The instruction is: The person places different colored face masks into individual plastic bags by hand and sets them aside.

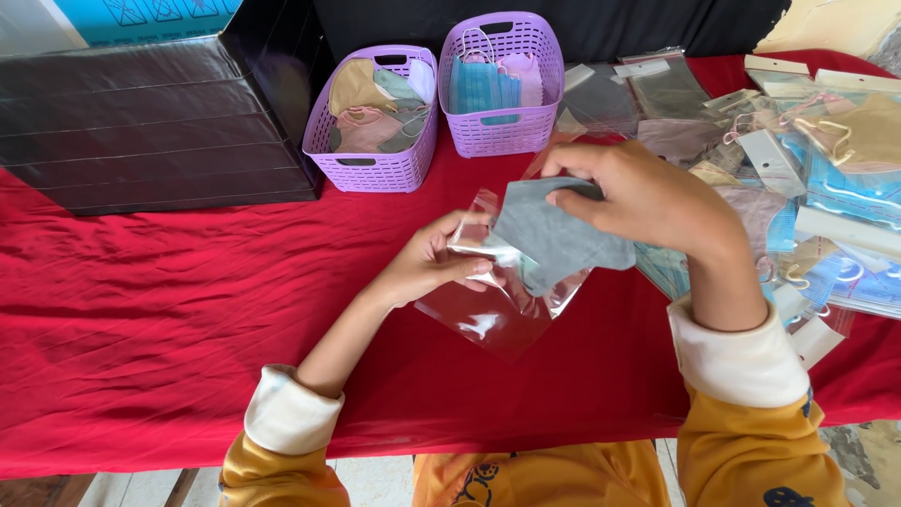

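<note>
My left hand (434, 260) pinches the open edge of a clear plastic bag (493, 319) held just above the red tablecloth (169, 319). My right hand (648, 192) grips the top of a grey fabric face mask (554, 235), whose lower end sits partly inside the bag's mouth. Both arms wear yellow sleeves with cream cuffs.
Two purple baskets stand at the back: the left basket (375, 169) holds beige and grey masks, the right basket (502, 131) blue and pink ones. A pile of bagged masks and empty clear sleeves (817, 178) covers the right side. A black box (150, 122) sits back left.
</note>
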